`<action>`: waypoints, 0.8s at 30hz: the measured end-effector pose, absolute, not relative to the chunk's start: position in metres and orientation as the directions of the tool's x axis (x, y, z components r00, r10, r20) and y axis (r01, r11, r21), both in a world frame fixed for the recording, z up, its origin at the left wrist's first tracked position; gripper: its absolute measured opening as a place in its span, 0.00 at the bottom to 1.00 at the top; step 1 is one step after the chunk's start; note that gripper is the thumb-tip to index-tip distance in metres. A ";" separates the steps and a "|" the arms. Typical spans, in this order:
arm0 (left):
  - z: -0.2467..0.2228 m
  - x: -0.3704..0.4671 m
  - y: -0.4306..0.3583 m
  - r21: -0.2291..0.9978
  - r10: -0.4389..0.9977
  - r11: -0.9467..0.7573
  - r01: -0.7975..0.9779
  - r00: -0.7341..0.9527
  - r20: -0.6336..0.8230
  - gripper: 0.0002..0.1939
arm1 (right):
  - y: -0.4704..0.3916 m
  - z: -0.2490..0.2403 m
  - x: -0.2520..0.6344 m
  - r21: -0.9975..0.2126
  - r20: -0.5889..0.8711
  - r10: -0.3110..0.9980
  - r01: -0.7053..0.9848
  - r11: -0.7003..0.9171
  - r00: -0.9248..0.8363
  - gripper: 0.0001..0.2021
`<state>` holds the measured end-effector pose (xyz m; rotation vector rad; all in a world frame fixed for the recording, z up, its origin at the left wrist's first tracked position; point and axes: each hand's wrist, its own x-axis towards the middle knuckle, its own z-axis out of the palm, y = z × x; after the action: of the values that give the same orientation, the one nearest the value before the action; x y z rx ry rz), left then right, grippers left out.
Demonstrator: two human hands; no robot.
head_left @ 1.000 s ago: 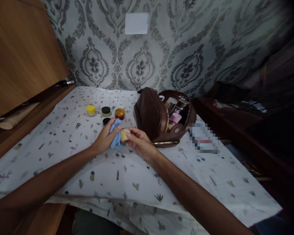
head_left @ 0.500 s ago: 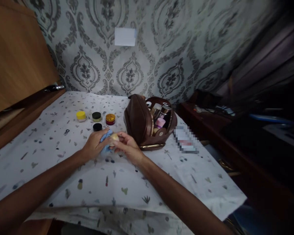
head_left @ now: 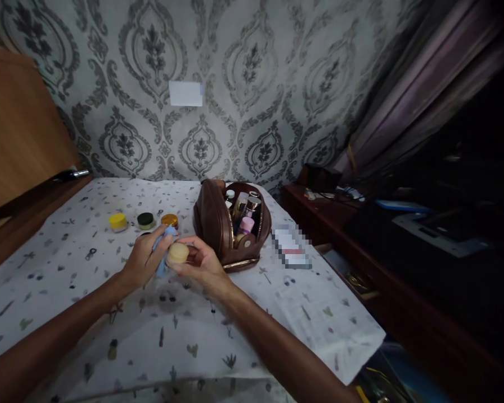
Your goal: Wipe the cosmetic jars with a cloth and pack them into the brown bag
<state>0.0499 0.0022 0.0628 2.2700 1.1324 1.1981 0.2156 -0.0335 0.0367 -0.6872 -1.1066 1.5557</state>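
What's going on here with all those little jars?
Someone is busy with a small pale yellow jar. The right hand holds it, and the left hand holds a blue cloth close beside it. Behind the hands, a yellow-lidded jar, a dark-lidded jar and an amber-lidded jar stand on the patterned tablecloth. An open brown bag with containers inside sits to the right.

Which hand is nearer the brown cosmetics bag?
Right. The right hand, holding a yellowish jar, is by the near left side of the brown cosmetics bag; the left hand, with a blue cloth, is farther left.
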 end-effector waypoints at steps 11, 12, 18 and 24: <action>0.099 0.120 0.003 -0.248 0.270 -0.824 0.509 0.738 0.619 0.20 | -0.063 0.096 0.325 -0.922 0.335 0.929 -0.151 0.357 0.157 0.22; 0.100 0.125 0.004 -0.303 0.258 -0.815 0.493 0.778 0.572 0.21 | -0.062 0.100 0.336 -0.919 0.353 0.915 -0.111 0.378 0.193 0.22; 0.099 0.132 0.005 -0.454 0.293 -0.779 0.433 0.891 0.348 0.28 | -0.047 0.107 0.370 -0.907 0.421 0.890 0.088 0.411 0.177 0.17; 0.100 0.136 0.008 -0.405 0.335 -0.806 0.432 0.897 0.290 0.29 | -0.026 0.108 0.373 -0.827 0.472 0.882 0.347 0.443 -0.001 0.19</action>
<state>0.1357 0.0082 0.1004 3.5180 0.7549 0.3827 0.3734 -0.0261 0.1083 -1.1073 -1.5776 0.5986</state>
